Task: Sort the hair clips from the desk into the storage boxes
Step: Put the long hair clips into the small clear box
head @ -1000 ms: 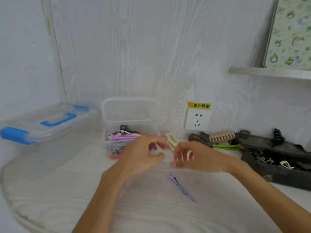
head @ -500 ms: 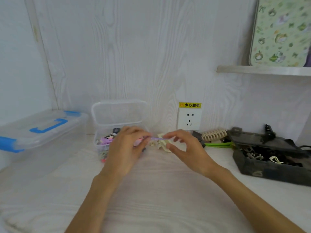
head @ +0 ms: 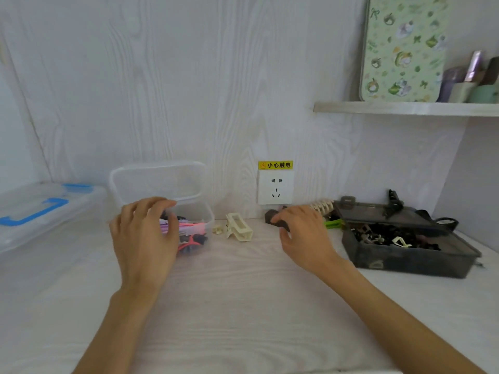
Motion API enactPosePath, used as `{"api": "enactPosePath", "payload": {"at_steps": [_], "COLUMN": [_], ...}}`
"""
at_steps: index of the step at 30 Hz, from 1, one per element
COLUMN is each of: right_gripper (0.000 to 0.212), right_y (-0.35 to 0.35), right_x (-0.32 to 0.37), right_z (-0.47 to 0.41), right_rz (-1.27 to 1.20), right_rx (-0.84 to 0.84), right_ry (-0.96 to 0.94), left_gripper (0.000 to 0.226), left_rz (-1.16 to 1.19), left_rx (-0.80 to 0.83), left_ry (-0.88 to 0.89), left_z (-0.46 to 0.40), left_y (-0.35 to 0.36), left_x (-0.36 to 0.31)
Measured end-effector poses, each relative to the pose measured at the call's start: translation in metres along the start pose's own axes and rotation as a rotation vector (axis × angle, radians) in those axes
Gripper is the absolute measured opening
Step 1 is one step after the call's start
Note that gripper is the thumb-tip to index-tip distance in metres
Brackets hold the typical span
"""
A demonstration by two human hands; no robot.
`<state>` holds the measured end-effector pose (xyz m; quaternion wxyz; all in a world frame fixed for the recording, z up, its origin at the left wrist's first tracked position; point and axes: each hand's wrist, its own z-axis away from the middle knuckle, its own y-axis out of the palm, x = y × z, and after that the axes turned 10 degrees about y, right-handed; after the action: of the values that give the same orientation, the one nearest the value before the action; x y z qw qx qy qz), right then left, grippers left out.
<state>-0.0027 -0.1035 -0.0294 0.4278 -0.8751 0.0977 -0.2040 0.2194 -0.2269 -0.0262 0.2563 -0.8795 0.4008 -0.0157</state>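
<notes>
A small clear storage box (head: 209,217) with its lid raised stands at the back left and holds pink, purple and black hair clips (head: 189,228). My left hand (head: 145,238) hovers over its near left side with fingers spread and nothing in it. My right hand (head: 303,234) is below the wall socket, its fingers and thumb closed on a dark hair clip (head: 272,218) on the desk. A cream claw clip (head: 239,230) and a tiny cream clip (head: 216,229) lie between the hands. A dark storage box (head: 405,261) full of dark clips sits at the right.
A beige comb clip (head: 321,207) and a green clip (head: 333,224) lie behind my right hand, next to the dark box. A large clear case with blue handle (head: 40,209) stands at the left. A wall socket (head: 275,187) and a shelf (head: 405,107) are on the wall.
The purple clip that both hands held is no longer in them; purple clips show in the clear box. My right hand moved right onto the dark clip.
</notes>
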Motion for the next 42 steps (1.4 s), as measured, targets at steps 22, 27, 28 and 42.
{"api": "enactPosePath", "payload": {"at_steps": [22,27,28,42], "right_gripper": [0.072,0.07,0.071,0.048], "right_y": [-0.102,-0.099,-0.096,-0.009], "right_x": [-0.112,-0.12,-0.12,-0.114], "right_z": [0.065,0.062,0.058,-0.001], "right_rz": [0.599,0.897,0.94,0.443], "right_rx": [0.368,0.328,0.331,0.07], "right_ry": [0.611,0.425,0.379,0.165], "left_gripper": [0.041,0.044,0.045,0.038], "left_rz": [0.351,0.328,0.32,0.158], "left_rx": [0.658,0.7,0.707,0.668], "left_ry": [0.393,0.435,0.439,0.32], "left_z": [0.048,0.037,0.034,0.008], "left_y": [0.065,0.084,0.089,0.122], "left_x": [-0.182,-0.203,-0.207,-0.183]}}
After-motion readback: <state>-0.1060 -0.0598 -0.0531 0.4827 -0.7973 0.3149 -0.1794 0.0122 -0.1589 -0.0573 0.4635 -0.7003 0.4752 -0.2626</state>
